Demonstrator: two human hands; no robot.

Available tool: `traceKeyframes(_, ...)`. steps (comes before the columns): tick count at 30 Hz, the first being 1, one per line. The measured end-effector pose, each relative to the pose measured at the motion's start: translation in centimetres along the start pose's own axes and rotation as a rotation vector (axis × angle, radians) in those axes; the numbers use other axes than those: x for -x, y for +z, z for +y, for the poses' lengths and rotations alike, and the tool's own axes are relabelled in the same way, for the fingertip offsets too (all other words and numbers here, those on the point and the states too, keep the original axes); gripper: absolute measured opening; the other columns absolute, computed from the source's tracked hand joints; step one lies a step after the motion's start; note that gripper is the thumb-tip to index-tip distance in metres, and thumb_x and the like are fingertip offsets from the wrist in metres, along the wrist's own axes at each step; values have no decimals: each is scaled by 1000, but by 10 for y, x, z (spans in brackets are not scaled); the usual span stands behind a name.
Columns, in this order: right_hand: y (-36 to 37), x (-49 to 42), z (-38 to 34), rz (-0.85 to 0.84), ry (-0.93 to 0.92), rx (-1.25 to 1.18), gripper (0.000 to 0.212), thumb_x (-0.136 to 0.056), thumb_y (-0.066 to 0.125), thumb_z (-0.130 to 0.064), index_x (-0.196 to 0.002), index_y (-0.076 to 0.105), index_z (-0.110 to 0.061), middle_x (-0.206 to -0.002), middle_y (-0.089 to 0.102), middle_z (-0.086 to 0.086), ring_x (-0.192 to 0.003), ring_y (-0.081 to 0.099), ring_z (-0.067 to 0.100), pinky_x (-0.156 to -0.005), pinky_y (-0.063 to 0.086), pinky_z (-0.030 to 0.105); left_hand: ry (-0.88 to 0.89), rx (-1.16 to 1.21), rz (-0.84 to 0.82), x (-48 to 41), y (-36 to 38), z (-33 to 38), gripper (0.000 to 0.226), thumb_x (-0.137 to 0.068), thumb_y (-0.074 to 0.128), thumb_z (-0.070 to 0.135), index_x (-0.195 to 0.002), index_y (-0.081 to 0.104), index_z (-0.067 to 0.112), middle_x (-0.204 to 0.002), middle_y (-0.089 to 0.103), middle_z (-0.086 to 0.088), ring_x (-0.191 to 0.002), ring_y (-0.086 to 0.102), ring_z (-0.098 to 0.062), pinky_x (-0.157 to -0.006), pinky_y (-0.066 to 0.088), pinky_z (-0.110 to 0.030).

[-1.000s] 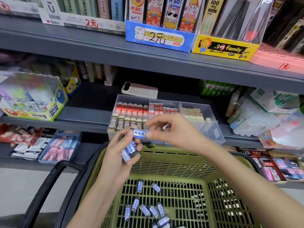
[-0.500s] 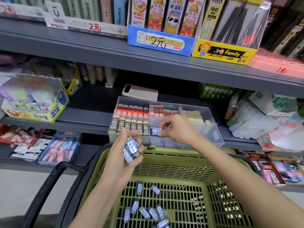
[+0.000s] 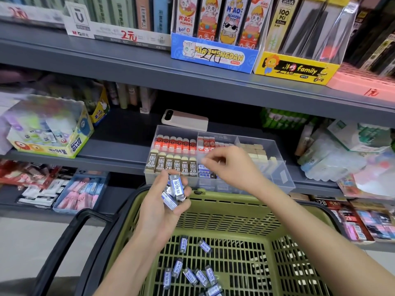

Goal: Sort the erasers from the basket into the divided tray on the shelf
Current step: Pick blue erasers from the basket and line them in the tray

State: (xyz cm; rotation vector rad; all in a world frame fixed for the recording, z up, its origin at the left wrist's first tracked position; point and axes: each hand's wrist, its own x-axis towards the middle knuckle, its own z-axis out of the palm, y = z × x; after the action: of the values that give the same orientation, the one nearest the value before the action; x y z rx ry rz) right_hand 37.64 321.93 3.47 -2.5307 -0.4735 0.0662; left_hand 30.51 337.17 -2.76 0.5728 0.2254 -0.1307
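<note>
Erasers in blue sleeves (image 3: 175, 190) are bunched in the left hand (image 3: 160, 212), whose fingers curl round them above the far-left rim of the green basket (image 3: 235, 202). More loose erasers (image 3: 192, 274) lie on its floor. The bunch looks loosely held, so one could slip and drop back, or fall outside the rim. Further right on the shelf, the divided tray (image 3: 280, 178) holds a 2B row (image 3: 171, 165) and, beside it, a few blue ones (image 3: 204, 174). The right hand (image 3: 232, 167) hovers there. Its fingertips (image 3: 205, 161) are blurred, so I cannot tell whether they pinch anything. A hasty reach could knock the upright rows askew.

Olive-green lattice basket (image 3: 235, 218) holds blue-and-white erasers (image 3: 183, 244); tray (image 3: 277, 174) seems clear.
</note>
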Motion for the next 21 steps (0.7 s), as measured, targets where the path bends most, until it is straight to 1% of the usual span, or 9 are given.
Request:
traceKeyframes(2,6,20,-21,17,-27,-168,25,-76,63,-52,-69,67,-29,-66,63,-11,-61,51,0,-60,43,23,24,-37,29,0,1,-2,28,-85,51,34,-92,54,7,-71,60,-8,-54,53,-15,-33,34,-19)
traceKeyframes(4,19,35,-35,20,-33,-50,33,-67,63,-61,-72,64,-29,-63,57,-10,-61,50,2,-54,39,19,58,-101,61,1,1,-5,29,-83,52,37,-91,57,9,-70,64,-7,-55,56,-13,-38,38,-20)
traceKeyframes(6,30,39,-42,51,-29,-3,29,-69,69,-53,-85,63,-30,-64,51,-12,-63,49,1,-56,36,17,83,-171,65,4,3,-7,25,-82,52,39,-82,64,16,-72,66,-5,-58,58,-11,-46,40,-23)
traceKeyframes(8,32,38,-44,21,-27,-96,31,-72,74,-40,-100,63,-30,-69,48,-13,-63,45,-4,-58,33,16,107,-232,47,7,5,-6,22,-81,53,38,-75,63,20,-72,65,-2,-54,55,-9,-40,36,-18)
traceKeyframes(9,31,37,-44,-9,-36,-142,31,-72,75,-35,-100,64,-29,-71,47,-13,-64,44,-4,-59,32,15,116,-262,37,8,6,-6,20,-81,53,38,-74,61,20,-71,64,-2,-51,51,-8,-36,32,-17)
traceKeyframes(12,25,37,-42,-50,-59,-215,23,-69,80,-27,-85,64,-25,-74,50,-12,-62,43,-2,-61,36,14,127,-330,9,11,7,-5,17,-81,54,35,-74,56,20,-70,62,-2,-45,44,-7,-32,26,-17)
traceKeyframes(15,14,35,-34,-102,35,-467,27,-68,82,-16,-74,58,-25,-65,53,-12,-52,43,-1,-53,40,15,131,-306,21,12,7,-5,22,-82,52,34,-84,48,12,-65,58,-7,-45,47,-14,-30,24,-17)
traceKeyframes(18,-2,25,-11,47,171,-753,21,-73,78,-7,-78,58,-13,-59,59,-5,-41,49,8,-44,41,18,159,-279,47,11,7,-4,25,-83,49,34,-88,45,9,-70,61,-11,-49,50,-17,-31,25,-17)
traceKeyframes(21,-3,7,16,236,339,-712,19,-78,72,-1,-86,57,-7,-58,64,3,-45,59,13,-54,54,29,166,-244,67,11,6,-3,21,-91,45,30,-88,45,9,-75,63,-13,-51,51,-17,-32,26,-17)
